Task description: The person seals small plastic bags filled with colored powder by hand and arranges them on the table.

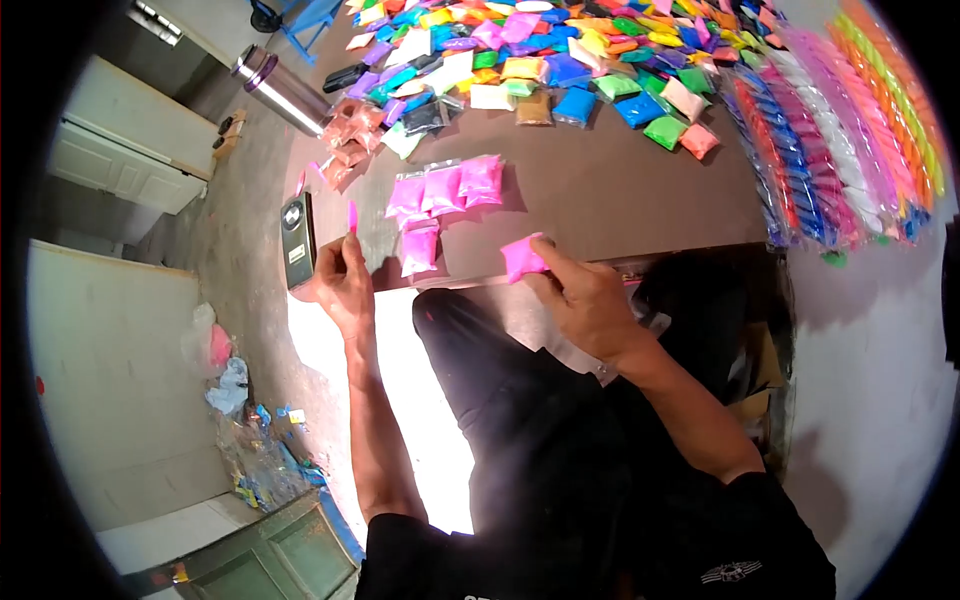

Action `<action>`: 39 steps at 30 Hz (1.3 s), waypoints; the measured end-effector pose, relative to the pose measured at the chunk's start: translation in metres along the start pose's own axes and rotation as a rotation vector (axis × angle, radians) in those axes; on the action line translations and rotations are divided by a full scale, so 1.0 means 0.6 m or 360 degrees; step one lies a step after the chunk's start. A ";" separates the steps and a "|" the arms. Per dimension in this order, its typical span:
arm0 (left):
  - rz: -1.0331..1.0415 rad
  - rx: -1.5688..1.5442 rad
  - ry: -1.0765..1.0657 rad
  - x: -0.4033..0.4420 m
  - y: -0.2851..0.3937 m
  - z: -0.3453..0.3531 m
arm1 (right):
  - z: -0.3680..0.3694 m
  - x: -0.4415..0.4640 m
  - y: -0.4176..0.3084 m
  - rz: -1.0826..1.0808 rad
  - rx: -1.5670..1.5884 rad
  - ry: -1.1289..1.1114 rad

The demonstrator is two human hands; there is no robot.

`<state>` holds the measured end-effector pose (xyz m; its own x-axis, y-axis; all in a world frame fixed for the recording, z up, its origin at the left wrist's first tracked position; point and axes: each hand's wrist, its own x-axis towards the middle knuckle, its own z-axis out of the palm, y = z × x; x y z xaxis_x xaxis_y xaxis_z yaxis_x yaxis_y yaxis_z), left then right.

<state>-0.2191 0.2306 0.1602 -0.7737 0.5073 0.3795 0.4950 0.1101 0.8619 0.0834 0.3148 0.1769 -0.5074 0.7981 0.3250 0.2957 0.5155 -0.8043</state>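
My left hand (345,285) is at the table's front edge, its fingers closed on a thin pink tool (351,218) that points upward. My right hand (590,300) pinches a small pink packet (522,258) between thumb and fingers, just over the front edge. Between the hands lie several pink packets: a row of three, with the middle one (442,188) beside the right one (481,180), and a single packet (419,247) below them. A dark phone (297,240) lies just left of my left hand.
Many colourful packets (570,70) are heaped at the back of the brown table (620,190). Long bundles of coloured packets (840,130) lie at the right. A steel flask (283,90) and brownish packets (352,132) are at the back left. Plastic scraps (260,450) lie on the floor.
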 end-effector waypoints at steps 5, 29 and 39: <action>0.0178 0.0444 0.0016 0.022 -0.020 0.022 | 0.059 0.043 -0.024 -0.0388 -0.0402 0.0027; 0.0279 0.0428 0.0134 0.012 -0.025 0.027 | 0.116 0.094 -0.008 -0.0675 -0.0439 0.0024; 0.0289 0.0460 0.0146 0.009 -0.021 0.029 | 0.112 0.093 -0.002 -0.0713 -0.0422 0.0060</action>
<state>-0.2225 0.2469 0.1455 -0.6887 0.4635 0.5575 0.7089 0.2693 0.6519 0.0003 0.3375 0.1626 -0.6029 0.4893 0.6301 0.2535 0.8664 -0.4303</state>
